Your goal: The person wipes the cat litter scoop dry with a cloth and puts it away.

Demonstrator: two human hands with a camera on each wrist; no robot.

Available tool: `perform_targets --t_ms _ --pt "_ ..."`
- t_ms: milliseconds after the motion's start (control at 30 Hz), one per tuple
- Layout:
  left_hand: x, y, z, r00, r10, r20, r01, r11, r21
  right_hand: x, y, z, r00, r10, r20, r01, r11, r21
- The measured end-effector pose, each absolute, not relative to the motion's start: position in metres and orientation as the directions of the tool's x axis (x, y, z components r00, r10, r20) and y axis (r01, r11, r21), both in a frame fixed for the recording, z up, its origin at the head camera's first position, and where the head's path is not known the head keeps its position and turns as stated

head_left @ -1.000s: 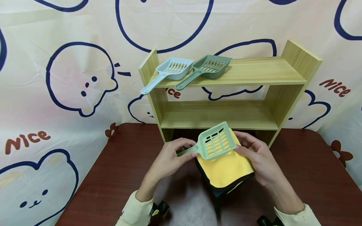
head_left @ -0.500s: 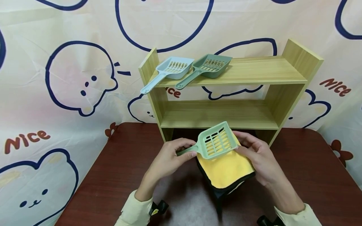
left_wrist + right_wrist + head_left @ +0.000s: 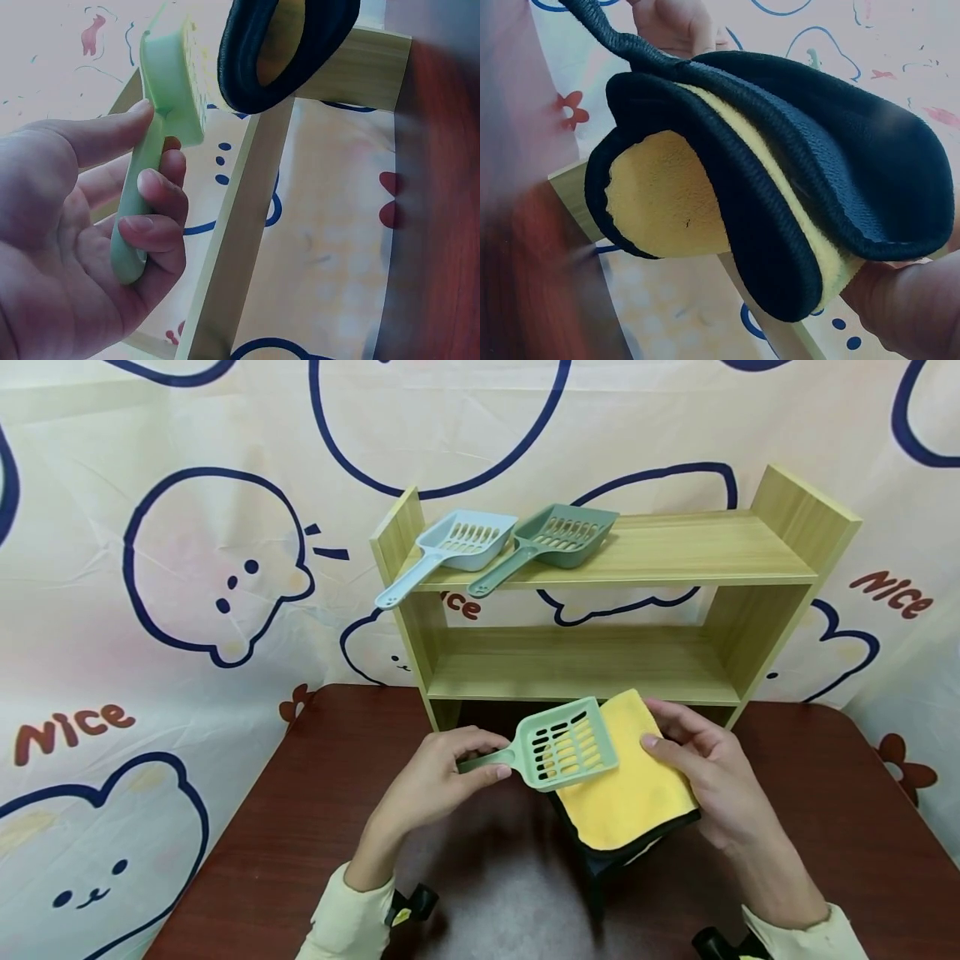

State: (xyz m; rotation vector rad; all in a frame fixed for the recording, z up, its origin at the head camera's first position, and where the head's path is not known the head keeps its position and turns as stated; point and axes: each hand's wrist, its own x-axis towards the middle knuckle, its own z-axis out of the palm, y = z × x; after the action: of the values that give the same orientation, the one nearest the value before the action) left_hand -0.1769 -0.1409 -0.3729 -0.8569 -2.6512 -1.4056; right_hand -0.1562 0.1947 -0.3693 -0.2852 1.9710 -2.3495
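Observation:
My left hand (image 3: 442,781) grips a light green slotted litter scoop (image 3: 528,758) by its handle. In the left wrist view the fingers curl round the handle (image 3: 132,206), with the scoop's pan above them. My right hand (image 3: 716,785) holds a folded towel (image 3: 633,806), yellow on its upper face with a dark edge. Its thumb lies on top and the fingers go beneath. The pan stands over the towel's left part, and yellow shows through the slots. In the right wrist view the towel's dark-edged folds (image 3: 769,225) hang loosely and hide most of the right hand.
Behind the hands stands a wooden two-tier shelf (image 3: 585,664). On its top board lie a light blue scoop (image 3: 474,560) and a dark green scoop (image 3: 573,558), handles overhanging the front. Under everything is a dark red-brown table (image 3: 300,843); a printed cloth backdrop (image 3: 225,718) hangs behind.
The towel has moved right with my right hand, baring more of its yellow face. The scoop has shifted slightly left and down; the right hand is now apart from its rim.

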Motion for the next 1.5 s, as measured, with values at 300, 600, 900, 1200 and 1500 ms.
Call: perform_targets --t_ms 300,600,900,1200,1500 --pt "-0.176 -0.136 -0.374 -0.844 0.462 0.273 0.479 0.418 0.772 -0.156 0.191 -0.371 -0.973 -0.202 0.111 -0.075 -0.178 -0.981" --pt "-0.174 -0.128 -0.378 -0.849 0.466 0.249 0.451 0.394 0.800 -0.155 0.182 -0.375 -0.965 -0.245 0.089 -0.058 -0.132 -0.990" --pt "-0.174 -0.125 -0.379 -0.830 0.488 0.270 0.476 0.370 0.798 -0.153 0.178 -0.376 -0.957 -0.272 0.097 -0.061 -0.138 -0.989" --pt "-0.175 -0.131 -0.374 -0.831 0.490 0.263 0.485 0.407 0.774 -0.154 0.187 -0.371 -0.968 -0.220 0.120 -0.080 -0.180 -0.980" --pt "-0.177 -0.137 -0.375 -0.828 0.495 0.263 0.495 0.427 0.756 -0.156 0.196 -0.368 -0.974 -0.181 0.134 -0.096 -0.204 -0.974"
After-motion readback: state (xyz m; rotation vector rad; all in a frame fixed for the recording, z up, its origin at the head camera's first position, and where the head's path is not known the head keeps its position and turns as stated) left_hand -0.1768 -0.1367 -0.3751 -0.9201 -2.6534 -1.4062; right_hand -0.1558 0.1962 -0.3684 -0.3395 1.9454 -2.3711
